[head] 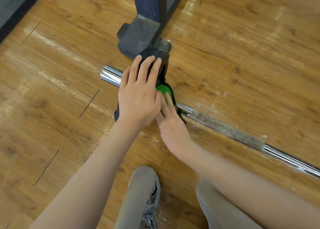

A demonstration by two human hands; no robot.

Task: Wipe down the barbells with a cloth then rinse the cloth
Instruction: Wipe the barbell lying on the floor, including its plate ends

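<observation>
Chrome barbell (225, 127) lies on the wood floor (52, 90). The dark, green-patched cloth (163, 88) drapes its left sleeve; left hand (138, 97) presses it flat-fingered, right hand (170, 119) touches it, fingers straight.

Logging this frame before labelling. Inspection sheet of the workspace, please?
Surface: wooden plank floor, glossy, pale scuffs near the bar.
Job's things: chrome barbell lying on the floor, running diagonally; dark cloth with a green patch draped over it near the sleeve end.
Clutter: nothing seen.
Hands: left hand flat on the cloth, fingers straight; right hand beside it, fingers extended onto the green patch.
Cables: nothing seen.
Surroundings: dark metal rack foot behind the bar; the person's grey shoe below.
</observation>
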